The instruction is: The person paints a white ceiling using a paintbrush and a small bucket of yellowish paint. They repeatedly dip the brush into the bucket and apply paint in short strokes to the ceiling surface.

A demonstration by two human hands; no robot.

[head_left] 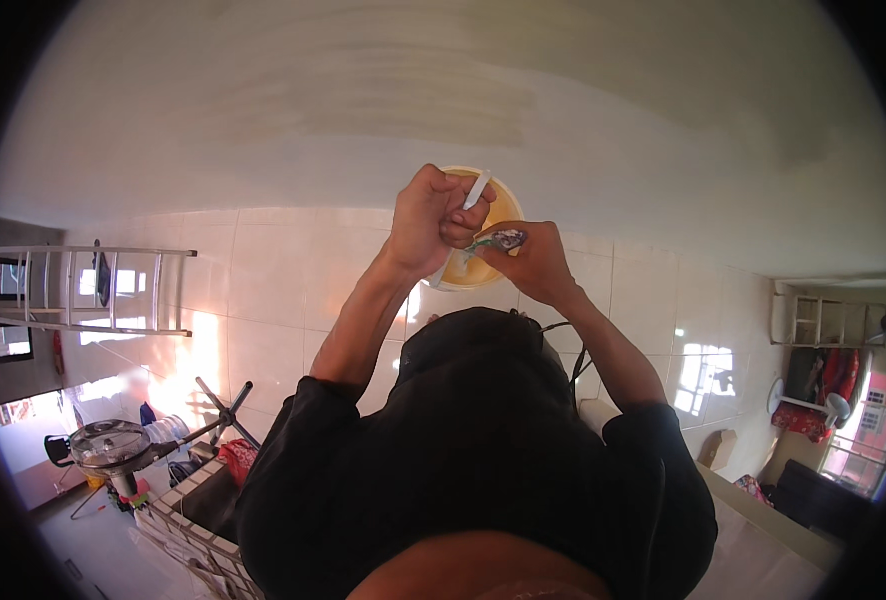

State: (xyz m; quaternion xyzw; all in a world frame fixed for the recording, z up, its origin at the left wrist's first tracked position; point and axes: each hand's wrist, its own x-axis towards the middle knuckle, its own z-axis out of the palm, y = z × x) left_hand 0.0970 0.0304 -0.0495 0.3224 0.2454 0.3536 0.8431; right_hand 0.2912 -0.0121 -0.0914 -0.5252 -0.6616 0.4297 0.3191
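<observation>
Below my chest, against the wall side, a round pale bucket (511, 192) has yellow inside. My left hand (428, 220) is closed in a fist over it, gripping a narrow white strip (478, 188) that sticks out above the fingers. Whether the strip is the bucket's handle or a separate stick, I cannot tell. Close beside it, my right hand (538, 262) is closed on a small tool with a green part and a paint-speckled grey end (508, 239). The tool's lower end is over the bucket and partly hidden by the fingers.
A smeared pale wall (363, 110) rises ahead from the tiled floor (273, 265). An aluminium ladder (143, 290) is at the left. A standing fan (113, 445) lies lower left, near a tiled ledge (178, 525). Shelves (833, 320) and red cloths (838, 375) are at the right.
</observation>
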